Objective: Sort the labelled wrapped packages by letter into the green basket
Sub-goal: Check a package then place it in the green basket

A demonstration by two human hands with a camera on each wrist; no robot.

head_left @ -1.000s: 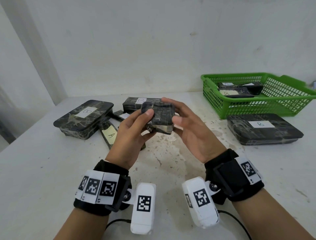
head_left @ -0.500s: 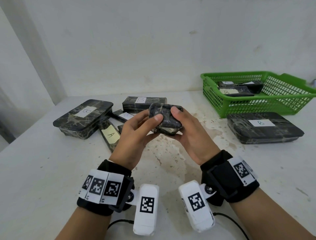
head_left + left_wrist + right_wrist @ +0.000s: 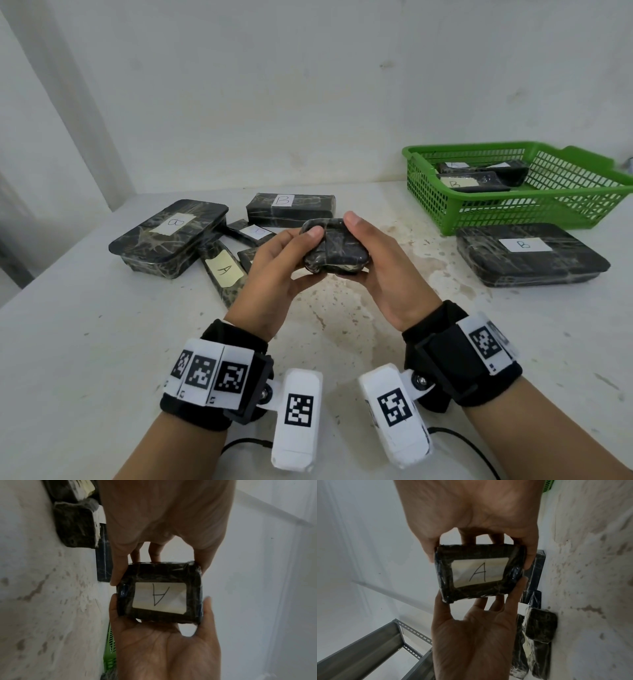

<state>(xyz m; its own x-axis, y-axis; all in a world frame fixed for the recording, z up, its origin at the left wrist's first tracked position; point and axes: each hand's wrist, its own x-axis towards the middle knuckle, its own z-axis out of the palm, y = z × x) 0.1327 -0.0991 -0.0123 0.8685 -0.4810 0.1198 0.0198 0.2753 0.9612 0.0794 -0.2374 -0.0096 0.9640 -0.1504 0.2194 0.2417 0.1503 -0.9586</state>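
We hold a small wrapped package (image 3: 337, 251) above the desk (image 3: 102, 342) between both hands: the left hand (image 3: 274, 274) pinches one end with thumb and fingers, the right hand (image 3: 383, 270) cups the other. Its label (image 3: 479, 573), turned away from our head, reads A. We think the glossy wrap could slip while we turn it, or the package could land among the B packages in the green basket (image 3: 513, 212), at the far right. The desk is white and stained; a pale wall (image 3: 308, 85) stands behind.
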